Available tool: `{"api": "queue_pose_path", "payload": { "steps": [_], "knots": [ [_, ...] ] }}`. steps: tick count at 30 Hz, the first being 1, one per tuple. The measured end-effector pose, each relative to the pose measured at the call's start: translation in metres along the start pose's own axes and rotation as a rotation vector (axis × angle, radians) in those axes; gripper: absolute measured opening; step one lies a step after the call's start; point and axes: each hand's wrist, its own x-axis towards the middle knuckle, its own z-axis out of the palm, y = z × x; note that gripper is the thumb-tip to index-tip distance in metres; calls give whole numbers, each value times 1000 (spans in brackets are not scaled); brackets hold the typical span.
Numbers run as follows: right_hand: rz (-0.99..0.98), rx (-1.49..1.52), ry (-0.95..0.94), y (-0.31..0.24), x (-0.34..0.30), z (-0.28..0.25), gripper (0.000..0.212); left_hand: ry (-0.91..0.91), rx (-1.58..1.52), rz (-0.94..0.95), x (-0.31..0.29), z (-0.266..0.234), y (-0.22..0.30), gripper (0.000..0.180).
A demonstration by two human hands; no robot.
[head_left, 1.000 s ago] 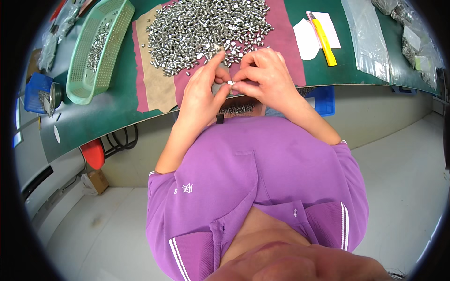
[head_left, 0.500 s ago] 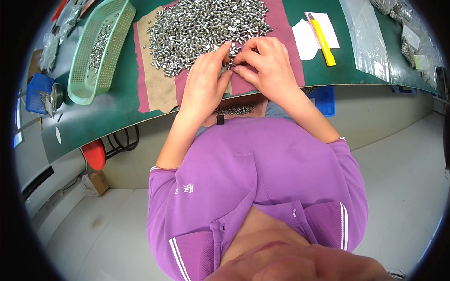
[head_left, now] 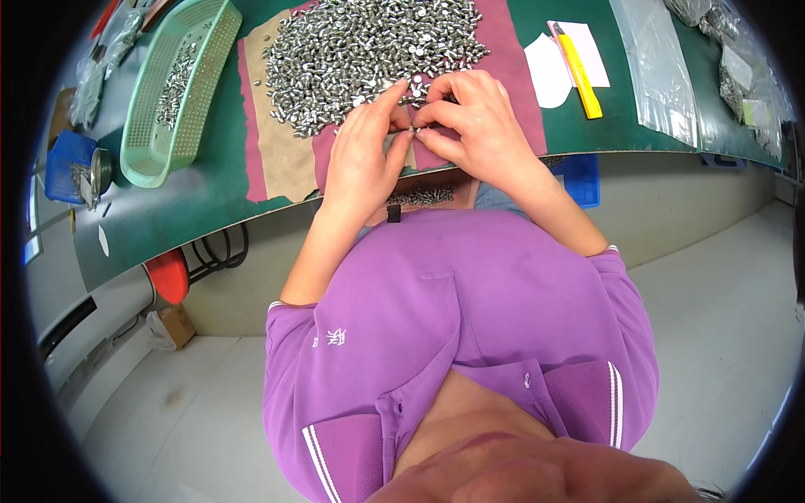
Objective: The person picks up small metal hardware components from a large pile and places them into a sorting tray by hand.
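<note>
A heap of small silver metal fasteners [head_left: 369, 63], some showing round flat heads, is spread over maroon and tan cloth [head_left: 289, 168]. At its near edge my two hands meet fingertip to fingertip. My right hand [head_left: 480, 121] pinches a small metal fastener [head_left: 413, 129] between thumb and forefinger, the other fingers curled. On the fastener's left side, the thumb and a bent finger of my left hand [head_left: 365, 151] close on it, while the left forefinger reaches up to the heap. My fingertips partly cover the piece.
A green perforated basket [head_left: 138, 159] with metal pieces stands left, near a blue bin [head_left: 63, 172]. Right of the cloth lie white paper [head_left: 547, 75], a yellow utility knife [head_left: 579, 71] and clear plastic bags [head_left: 658, 75]. Below the table edge, an open pouch [head_left: 461, 197] holds more pieces.
My fingertips have drawn slightly nearer to me, off the heap's edge, and a small fastener now shows between them. Both forearms stay almost where they were.
</note>
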Motion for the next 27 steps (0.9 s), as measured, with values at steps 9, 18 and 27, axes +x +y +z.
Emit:
{"api": "queue_pose_path", "payload": {
  "steps": [9, 18, 27],
  "knots": [
    [59, 13, 62, -2, -10, -7, 16, 24, -47, 108, 0, 1, 2, 61],
    [57, -20, -32, -4, -13, -14, 18, -110, -243, -338, 5, -8, 18, 54],
    [61, -4, 0, -11, -11, -4, 19, -37, -127, -111, -3, -5, 8, 59]
  ]
}}
